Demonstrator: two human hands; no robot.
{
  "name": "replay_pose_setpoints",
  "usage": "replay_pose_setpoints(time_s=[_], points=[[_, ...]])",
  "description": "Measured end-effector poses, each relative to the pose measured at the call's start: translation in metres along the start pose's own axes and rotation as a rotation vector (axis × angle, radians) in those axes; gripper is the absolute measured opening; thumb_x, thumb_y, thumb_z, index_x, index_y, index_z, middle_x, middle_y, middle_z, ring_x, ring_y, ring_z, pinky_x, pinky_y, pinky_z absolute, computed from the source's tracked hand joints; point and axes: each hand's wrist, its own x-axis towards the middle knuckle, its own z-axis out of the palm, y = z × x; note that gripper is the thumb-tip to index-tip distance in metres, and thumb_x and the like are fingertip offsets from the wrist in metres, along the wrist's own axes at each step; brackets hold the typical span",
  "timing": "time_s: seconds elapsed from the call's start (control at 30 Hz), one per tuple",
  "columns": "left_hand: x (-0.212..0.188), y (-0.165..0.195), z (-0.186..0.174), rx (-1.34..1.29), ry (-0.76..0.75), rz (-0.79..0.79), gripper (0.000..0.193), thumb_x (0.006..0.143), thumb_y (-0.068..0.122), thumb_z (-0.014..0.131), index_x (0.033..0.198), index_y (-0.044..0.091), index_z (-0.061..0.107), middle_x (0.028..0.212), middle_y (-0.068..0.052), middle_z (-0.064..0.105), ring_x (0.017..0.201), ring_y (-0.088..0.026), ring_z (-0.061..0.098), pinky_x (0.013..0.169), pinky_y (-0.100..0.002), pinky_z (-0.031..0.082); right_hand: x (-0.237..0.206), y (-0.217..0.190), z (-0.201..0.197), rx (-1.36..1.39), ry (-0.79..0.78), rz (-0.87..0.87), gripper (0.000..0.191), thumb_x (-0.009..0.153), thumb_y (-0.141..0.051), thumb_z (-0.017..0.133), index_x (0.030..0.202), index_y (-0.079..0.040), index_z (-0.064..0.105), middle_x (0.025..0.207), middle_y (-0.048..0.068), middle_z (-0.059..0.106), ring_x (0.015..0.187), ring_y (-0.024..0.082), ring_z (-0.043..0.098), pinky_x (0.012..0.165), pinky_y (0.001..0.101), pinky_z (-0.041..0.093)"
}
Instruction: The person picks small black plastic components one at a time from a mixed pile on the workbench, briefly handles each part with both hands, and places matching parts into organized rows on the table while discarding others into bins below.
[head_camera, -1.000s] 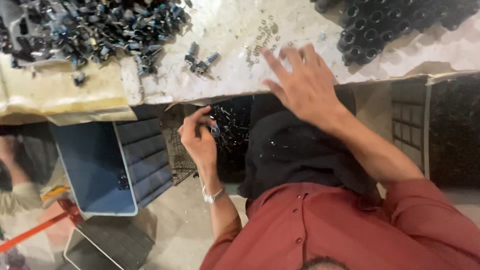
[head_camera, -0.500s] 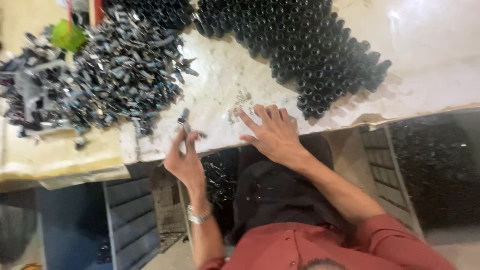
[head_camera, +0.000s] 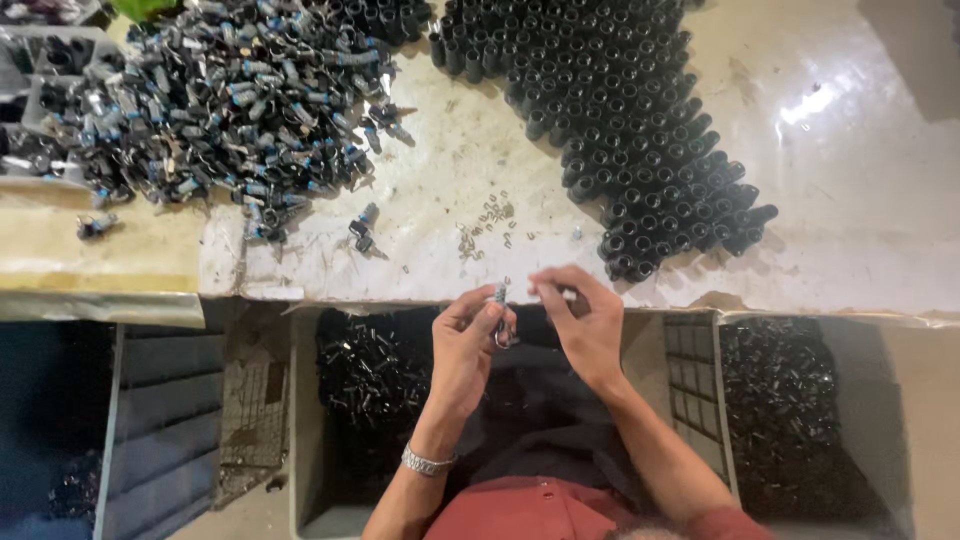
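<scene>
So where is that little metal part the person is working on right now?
In the head view, the small metal part is pinched in the left hand, just below the table edge, with the right hand close beside it.

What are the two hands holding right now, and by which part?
The left hand pinches a small grey metal part at its lower end. The right hand pinches something tiny and pale between its fingertips; what it is cannot be told.

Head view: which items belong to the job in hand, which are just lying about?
In hand:
- left hand pinching a small metal part
- right hand, fingertips at that part
- tiny loose metal pieces on the table just ahead

Lying about:
- block of upright black tubes
- heap of grey-blue parts
- crates of black parts under the edge
</scene>
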Motion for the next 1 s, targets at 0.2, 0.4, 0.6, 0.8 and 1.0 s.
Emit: replay_pose_setpoints(time_s=[0.2, 0.4, 0.6, 0.8, 1.0], points=[[0.006, 0.007, 0.006, -0.001, -0.049, -0.094, 0.023, 0.098, 0.009, 0.068, 0.116, -0.004, 0.068, 0.084, -0.008, 0.07, 0.074, -0.014, 0.065, 0.065, -0.025, 0.049, -0.017, 0.006, -0.016, 0.036, 0.004, -0.163, 0.011, 0.098, 0.003, 0.07, 0.108, 0.0, 0.073, 0.11, 0.0, 0.06, 0.076, 0.004, 0.049, 0.062, 0.02, 0.039], [0.001, 0.005, 0.017, -0.035, -0.032, -0.181, 0.022, 0.096, 0.009, 0.067, 0.116, -0.001, 0.068, 0.084, -0.006, 0.069, 0.074, -0.013, 0.065, 0.064, -0.023, 0.049, -0.013, 0.005, -0.024, 0.152, 0.021, 0.018, 0.01, 0.093, 0.004, 0.072, 0.102, 0.0, 0.072, 0.095, 0.003, 0.067, 0.068, 0.003, 0.052, 0.055, 0.0191, 0.039], [-0.007, -0.012, 0.008, 0.08, -0.051, -0.16, 0.022, 0.102, 0.013, 0.067, 0.115, -0.003, 0.069, 0.084, -0.006, 0.069, 0.073, -0.011, 0.063, 0.062, -0.022, 0.048, -0.025, 0.013, -0.026, 0.12, -0.02, 0.086, 0.009, 0.1, -0.006, 0.071, 0.104, -0.002, 0.064, 0.093, 0.009, 0.073, 0.069, 0.003, 0.055, 0.058, 0.0186, 0.043], [-0.012, -0.024, -0.002, -0.048, -0.102, -0.176, 0.021, 0.101, 0.012, 0.068, 0.116, -0.003, 0.068, 0.086, -0.007, 0.07, 0.074, -0.012, 0.065, 0.065, -0.023, 0.049, -0.032, 0.022, -0.029, 0.416, -0.041, 0.067, 0.012, 0.101, -0.001, 0.068, 0.109, -0.006, 0.061, 0.097, 0.012, 0.074, 0.062, 0.004, 0.052, 0.052, 0.0198, 0.041], [-0.012, -0.023, 0.008, -0.091, -0.096, -0.161, 0.019, 0.102, 0.012, 0.069, 0.114, -0.003, 0.068, 0.085, -0.007, 0.069, 0.073, -0.012, 0.065, 0.066, -0.023, 0.051, -0.03, 0.023, -0.031, 0.381, -0.021, 0.068, 0.005, 0.104, 0.001, 0.066, 0.108, 0.0, 0.067, 0.11, 0.014, 0.073, 0.069, 0.008, 0.055, 0.053, 0.0223, 0.04]])
